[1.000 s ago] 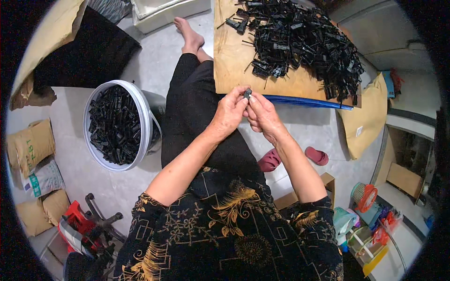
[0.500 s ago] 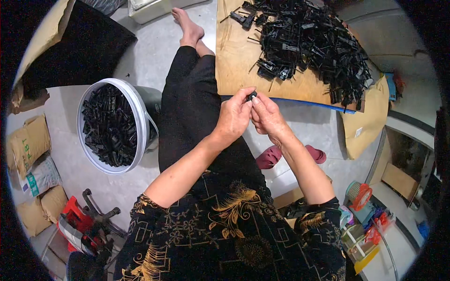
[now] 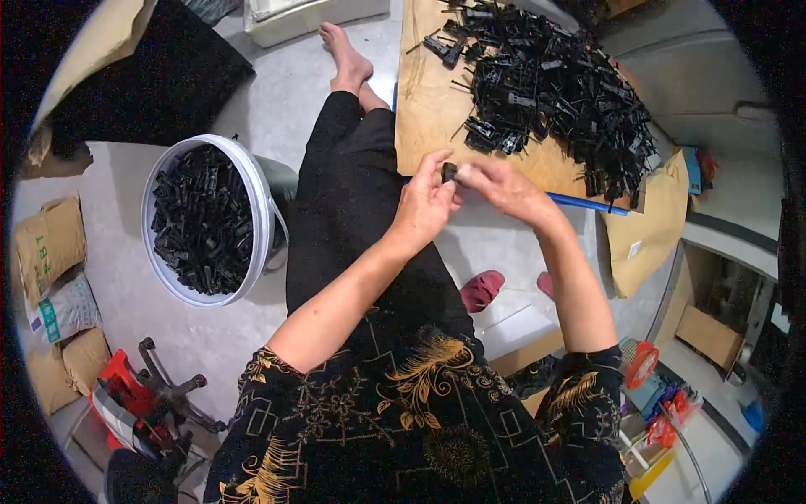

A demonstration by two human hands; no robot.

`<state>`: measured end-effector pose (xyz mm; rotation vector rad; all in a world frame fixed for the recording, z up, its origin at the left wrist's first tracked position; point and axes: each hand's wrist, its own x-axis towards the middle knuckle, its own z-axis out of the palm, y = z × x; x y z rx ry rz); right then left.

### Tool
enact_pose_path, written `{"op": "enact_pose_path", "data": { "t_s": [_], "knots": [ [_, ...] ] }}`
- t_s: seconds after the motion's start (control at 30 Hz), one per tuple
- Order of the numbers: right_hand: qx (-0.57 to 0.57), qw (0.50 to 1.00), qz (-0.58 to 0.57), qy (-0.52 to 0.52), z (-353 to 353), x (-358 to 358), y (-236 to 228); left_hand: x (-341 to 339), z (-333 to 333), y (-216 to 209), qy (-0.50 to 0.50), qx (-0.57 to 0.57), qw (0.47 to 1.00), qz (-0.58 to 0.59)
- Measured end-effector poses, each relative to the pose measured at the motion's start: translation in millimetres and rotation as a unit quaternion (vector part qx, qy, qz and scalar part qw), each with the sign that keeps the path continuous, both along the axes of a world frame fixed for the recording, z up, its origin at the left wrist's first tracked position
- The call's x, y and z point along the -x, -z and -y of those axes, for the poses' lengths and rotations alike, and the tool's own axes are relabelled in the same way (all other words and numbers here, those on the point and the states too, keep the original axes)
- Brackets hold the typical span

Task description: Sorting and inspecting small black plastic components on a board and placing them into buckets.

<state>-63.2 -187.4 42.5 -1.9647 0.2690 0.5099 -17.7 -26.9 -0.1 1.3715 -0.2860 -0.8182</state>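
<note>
A small black plastic part [image 3: 449, 173] is pinched between the thumb and fingers of my left hand [image 3: 424, 202], just off the near edge of the wooden table [image 3: 424, 118]. Against its right side press the thumb and fingertips of my right hand [image 3: 499, 186], also closed; its fingers are slightly blurred. The part's details are too small to make out. Beyond my hands a large heap of black plastic pieces [image 3: 546, 92] with thin stems covers much of the tabletop.
On the left stands a white bucket [image 3: 263, 227] full of similar black parts. Packed sacks [image 3: 54, 244] lie at the far left, above a red and black wheeled object [image 3: 138, 395]. A brown paper bag [image 3: 651, 231] hangs by the table's right side. A red slipper [image 3: 482, 291] lies below.
My right hand has turned and shifted right, its wrist higher, with its fingers now at the part's side. More of the black part shows in my left hand. The whole view has shifted slightly.
</note>
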Motion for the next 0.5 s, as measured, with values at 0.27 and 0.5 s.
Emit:
{"op": "enact_pose_path", "data": {
  "t_s": [0.27, 0.5],
  "knots": [
    [0.52, 0.852, 0.059, 0.024, 14, -28, 12, -11, -5, -9, 0.031, 0.016, 0.975, -0.219],
    [0.448, 0.879, 0.129, 0.1, 26, -26, 23, -12, -9, -1, 0.025, 0.032, 0.967, -0.253]
  ]
}}
